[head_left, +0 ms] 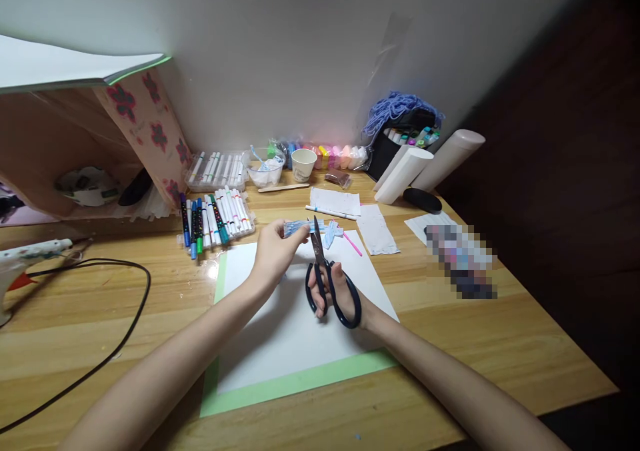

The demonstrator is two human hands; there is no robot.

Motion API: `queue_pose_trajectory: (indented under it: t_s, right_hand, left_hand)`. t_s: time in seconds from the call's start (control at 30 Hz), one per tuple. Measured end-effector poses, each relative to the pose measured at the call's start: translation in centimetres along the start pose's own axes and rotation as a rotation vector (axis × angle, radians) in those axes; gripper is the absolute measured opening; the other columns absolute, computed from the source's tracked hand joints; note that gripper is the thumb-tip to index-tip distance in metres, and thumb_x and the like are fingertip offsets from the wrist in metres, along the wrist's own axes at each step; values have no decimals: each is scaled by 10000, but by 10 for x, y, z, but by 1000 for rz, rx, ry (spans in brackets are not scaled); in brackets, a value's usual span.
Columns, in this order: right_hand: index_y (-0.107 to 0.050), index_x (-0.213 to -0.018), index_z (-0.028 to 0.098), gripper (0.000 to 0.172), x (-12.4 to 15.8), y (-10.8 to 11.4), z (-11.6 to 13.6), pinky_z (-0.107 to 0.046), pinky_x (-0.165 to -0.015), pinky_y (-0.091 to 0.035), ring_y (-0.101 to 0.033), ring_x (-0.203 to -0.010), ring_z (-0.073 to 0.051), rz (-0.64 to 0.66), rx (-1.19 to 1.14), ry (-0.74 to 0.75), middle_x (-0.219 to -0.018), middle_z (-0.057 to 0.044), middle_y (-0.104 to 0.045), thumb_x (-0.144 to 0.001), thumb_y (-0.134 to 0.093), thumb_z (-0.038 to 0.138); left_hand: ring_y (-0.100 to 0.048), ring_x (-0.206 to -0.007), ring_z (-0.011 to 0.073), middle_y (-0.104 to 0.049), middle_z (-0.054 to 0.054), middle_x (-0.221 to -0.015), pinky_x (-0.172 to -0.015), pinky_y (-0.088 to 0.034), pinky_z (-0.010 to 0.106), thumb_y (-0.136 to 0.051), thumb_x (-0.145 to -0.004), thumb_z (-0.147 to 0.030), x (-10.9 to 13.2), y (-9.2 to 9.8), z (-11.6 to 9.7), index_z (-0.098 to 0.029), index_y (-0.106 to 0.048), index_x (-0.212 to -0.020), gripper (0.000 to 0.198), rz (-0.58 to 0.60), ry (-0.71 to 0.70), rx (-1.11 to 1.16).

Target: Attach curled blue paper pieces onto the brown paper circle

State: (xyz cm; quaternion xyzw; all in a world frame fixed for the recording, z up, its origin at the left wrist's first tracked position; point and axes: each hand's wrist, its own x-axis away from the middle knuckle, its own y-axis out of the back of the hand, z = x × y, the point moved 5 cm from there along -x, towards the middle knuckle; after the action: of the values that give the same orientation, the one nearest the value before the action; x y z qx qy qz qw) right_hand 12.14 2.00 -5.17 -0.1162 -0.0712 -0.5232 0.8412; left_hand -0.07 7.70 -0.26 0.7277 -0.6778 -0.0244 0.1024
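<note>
Between the thumb and fingers of my left hand point(277, 251) is a blue-and-white striped strip point(296, 228), its material unclear. My right hand point(340, 291) grips a pair of scissors point(320, 254) by its large black handles, with the blades pointing up beside the strip's right end. Whether the blades touch the strip I cannot tell. Just beyond the scissors lies another blue-and-white piece point(331, 234). Below both hands is a white sheet of paper point(280, 351) on a green-edged backing point(300, 380). A pink stick point(353, 243) lies near the sheet's far right corner.
Marker pens point(215, 219) lie at the back left, near a clear bowl point(264, 170) and a paper cup point(303, 164). White paper pieces point(377, 230) lie to the right, before white rolls point(404, 174). At far left, a glue gun point(30, 258) trails a black cable point(149, 284).
</note>
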Motion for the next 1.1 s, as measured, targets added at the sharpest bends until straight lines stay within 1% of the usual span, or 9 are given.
queue_pose_trajectory:
  t_s: [0.27,0.47,0.7,0.8,0.87,0.93,1.0,1.03,1.1]
  right_hand:
    - [-488,-774,173,795,0,2,-1,-204,-368,-374,-433,-344,-89,-34,7,12,-421,78,-411,-581,-257,909]
    - [-475,-725,180,756,-4,2,-10,-185,-311,-339,-402,-283,-80,-47,-38,21,-378,82,-414,-559,-336,905]
    - [-479,-751,180,657,-5,6,-16,-161,-317,-346,-414,-283,-68,-65,-21,86,-387,83,-438,-678,-376,825]
    - [-477,-733,182,667,-5,5,-15,-164,-310,-346,-411,-274,-71,-65,-25,60,-375,86,-433,-649,-391,838]
    - [-475,-724,185,708,-4,2,-13,-173,-304,-341,-415,-269,-81,-43,-46,15,-361,84,-428,-607,-358,874]
    - [-472,-719,187,766,-4,-1,-12,-187,-308,-351,-434,-273,-95,-12,-83,-33,-355,76,-433,-558,-290,913]
    - [-480,-720,186,798,-5,-3,-9,-209,-340,-394,-473,-302,-108,-2,-133,-37,-370,59,-464,-535,-252,928]
    - [-488,-726,184,788,-6,-2,-6,-221,-369,-424,-496,-324,-113,-25,-162,-14,-383,52,-482,-553,-265,920]
    - [-506,-752,179,686,-9,6,0,-229,-441,-472,-538,-376,-114,-129,-195,71,-415,51,-512,-643,-379,844]
  left_hand:
    - [-646,-747,199,-664,60,-708,-672,-434,270,-634,-726,-410,-1,0,1,-127,-611,-693,286,-4,-10,-16]
    - [-642,-731,190,-645,38,-685,-688,-454,278,-649,-711,-409,-2,1,4,-135,-606,-694,278,-11,-15,26]
    - [-637,-722,184,-647,36,-690,-682,-453,276,-655,-706,-404,-1,1,3,-133,-606,-695,276,-17,-7,41]
    - [-635,-726,185,-646,36,-688,-680,-445,277,-654,-709,-398,-1,2,2,-133,-605,-696,270,-25,3,28]
    - [-630,-726,183,-647,37,-695,-694,-446,283,-652,-711,-400,-2,4,1,-132,-611,-706,271,-34,3,40]
    - [-622,-724,177,-645,35,-702,-704,-447,286,-655,-708,-408,-4,7,0,-133,-613,-715,278,-50,-9,63]
    - [-608,-719,169,-637,29,-698,-703,-442,280,-666,-697,-416,-6,9,0,-137,-612,-711,285,-61,-19,71]
    - [-600,-714,163,-633,25,-694,-699,-437,275,-673,-689,-418,-6,9,0,-140,-611,-710,286,-56,-18,72]
    - [-582,-699,153,-626,17,-681,-686,-424,263,-687,-674,-422,-5,6,1,-144,-610,-698,290,-16,-2,67]
